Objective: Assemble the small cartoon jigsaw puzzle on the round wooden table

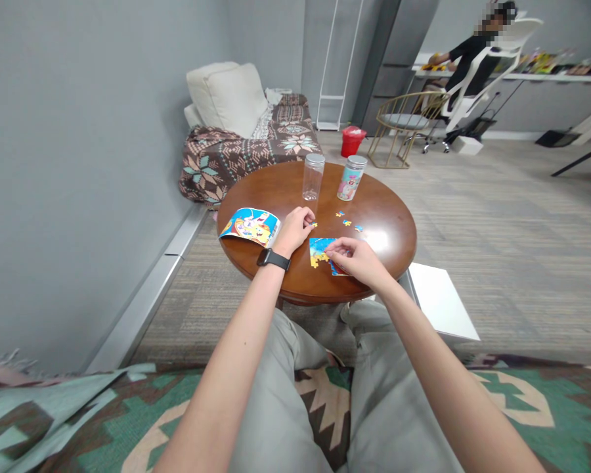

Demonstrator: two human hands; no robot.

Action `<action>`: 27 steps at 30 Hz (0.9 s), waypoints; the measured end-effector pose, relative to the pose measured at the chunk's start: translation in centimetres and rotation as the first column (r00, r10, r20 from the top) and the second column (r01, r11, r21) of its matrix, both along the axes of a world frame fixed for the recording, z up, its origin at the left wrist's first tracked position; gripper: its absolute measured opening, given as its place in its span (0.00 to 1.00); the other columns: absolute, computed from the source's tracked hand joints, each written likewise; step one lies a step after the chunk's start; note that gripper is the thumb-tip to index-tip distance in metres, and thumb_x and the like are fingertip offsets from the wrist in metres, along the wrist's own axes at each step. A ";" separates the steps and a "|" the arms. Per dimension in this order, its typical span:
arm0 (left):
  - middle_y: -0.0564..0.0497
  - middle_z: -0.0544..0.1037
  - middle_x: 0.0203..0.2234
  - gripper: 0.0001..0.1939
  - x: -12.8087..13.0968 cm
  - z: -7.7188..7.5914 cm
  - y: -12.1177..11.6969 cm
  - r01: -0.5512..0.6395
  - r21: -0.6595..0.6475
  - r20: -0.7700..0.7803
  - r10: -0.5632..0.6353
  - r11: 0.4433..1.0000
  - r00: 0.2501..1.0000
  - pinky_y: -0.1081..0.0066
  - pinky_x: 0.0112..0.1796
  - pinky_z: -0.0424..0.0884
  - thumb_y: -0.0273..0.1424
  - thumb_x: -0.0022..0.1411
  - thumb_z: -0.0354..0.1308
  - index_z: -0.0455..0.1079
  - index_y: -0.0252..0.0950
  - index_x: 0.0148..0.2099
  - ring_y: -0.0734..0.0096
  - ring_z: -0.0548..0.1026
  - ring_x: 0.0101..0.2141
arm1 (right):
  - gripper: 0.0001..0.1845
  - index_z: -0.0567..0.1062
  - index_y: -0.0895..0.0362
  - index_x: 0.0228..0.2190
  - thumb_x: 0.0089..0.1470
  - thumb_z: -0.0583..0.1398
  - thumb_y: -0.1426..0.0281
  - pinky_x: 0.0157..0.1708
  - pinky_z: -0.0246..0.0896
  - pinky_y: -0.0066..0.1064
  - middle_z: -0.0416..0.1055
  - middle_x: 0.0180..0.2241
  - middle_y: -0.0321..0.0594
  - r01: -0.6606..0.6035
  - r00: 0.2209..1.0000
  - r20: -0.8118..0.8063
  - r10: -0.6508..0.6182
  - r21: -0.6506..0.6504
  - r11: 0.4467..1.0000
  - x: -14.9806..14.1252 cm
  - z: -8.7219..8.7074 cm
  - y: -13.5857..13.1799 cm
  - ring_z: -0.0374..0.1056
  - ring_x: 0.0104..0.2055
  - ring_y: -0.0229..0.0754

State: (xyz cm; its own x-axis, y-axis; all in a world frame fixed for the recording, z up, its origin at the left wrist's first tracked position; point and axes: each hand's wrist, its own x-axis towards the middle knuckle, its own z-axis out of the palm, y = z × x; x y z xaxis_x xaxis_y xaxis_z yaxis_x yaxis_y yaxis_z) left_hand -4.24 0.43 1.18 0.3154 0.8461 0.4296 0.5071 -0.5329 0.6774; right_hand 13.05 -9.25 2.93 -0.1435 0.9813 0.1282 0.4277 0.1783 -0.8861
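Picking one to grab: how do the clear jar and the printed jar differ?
The clear jar is see-through and looks empty, while the printed jar wears a pastel cartoon label that hides its inside. The printed jar looks slightly stouter than the clear jar. The clear jar stands nearer the left hand than the printed jar does. Both have silver-grey lids and stand on the round wooden table.
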 end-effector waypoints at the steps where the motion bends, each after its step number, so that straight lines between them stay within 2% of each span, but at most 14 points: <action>1: 0.53 0.71 0.31 0.09 0.0 0.0 0.0 -0.001 0.002 -0.003 0.001 1.000 1.000 0.70 0.39 0.70 0.17 0.54 0.59 0.66 0.36 0.34 0.73 0.72 0.31 | 0.15 0.78 0.58 0.32 0.47 0.61 0.61 0.28 0.60 0.30 0.75 0.26 0.39 -0.004 1.000 -0.001 0.004 0.003 1.000 0.0 -0.1 0.0 0.65 0.26 0.37; 4: 0.53 0.71 0.32 0.09 0.0 -0.1 0.1 -0.007 0.002 -0.008 0.007 1.000 1.000 0.69 0.38 0.70 0.18 0.55 0.59 0.66 0.36 0.34 0.73 0.72 0.31 | 0.16 0.79 0.58 0.35 0.49 0.60 0.61 0.26 0.58 0.30 0.74 0.25 0.38 -0.022 1.000 0.005 0.022 -0.005 1.000 0.0 -0.2 0.0 0.63 0.24 0.36; 11: 0.53 0.71 0.32 0.09 0.0 -0.3 0.3 -0.006 0.007 -0.005 0.006 1.000 1.000 0.70 0.38 0.70 0.18 0.54 0.59 0.66 0.36 0.34 0.73 0.72 0.32 | 0.10 0.75 0.57 0.27 0.47 0.62 0.62 0.30 0.62 0.30 0.75 0.27 0.39 -0.011 1.000 -0.029 0.011 -0.011 1.000 -0.3 -0.2 -0.2 0.67 0.27 0.38; 18: 0.52 0.72 0.32 0.10 0.0 -0.3 0.3 0.000 0.014 -0.009 0.000 1.000 1.000 0.70 0.38 0.70 0.17 0.54 0.60 0.66 0.35 0.34 0.73 0.72 0.32 | 0.07 0.75 0.57 0.25 0.49 0.60 0.66 0.30 0.60 0.31 0.74 0.25 0.38 0.019 0.993 0.118 -0.028 0.080 0.997 -0.5 -0.5 -0.3 0.65 0.27 0.38; 24: 0.53 0.71 0.32 0.10 0.0 -0.3 0.3 0.000 0.008 -0.010 0.000 1.000 1.000 0.70 0.38 0.70 0.17 0.54 0.60 0.66 0.36 0.34 0.74 0.72 0.31 | 0.06 0.76 0.56 0.27 0.50 0.58 0.72 0.32 0.60 0.31 0.73 0.25 0.37 -0.039 0.979 0.204 0.016 0.110 0.993 -0.6 -0.6 -0.3 0.65 0.26 0.38; 27: 0.53 0.71 0.32 0.10 0.0 -0.2 0.3 0.001 0.009 -0.012 -0.001 1.000 1.000 0.70 0.38 0.70 0.18 0.54 0.60 0.66 0.36 0.34 0.74 0.72 0.31 | 0.07 0.77 0.56 0.30 0.51 0.58 0.73 0.37 0.61 0.34 0.73 0.28 0.38 -0.059 0.957 0.291 -0.003 0.202 0.978 -0.5 -1.1 -0.4 0.67 0.31 0.41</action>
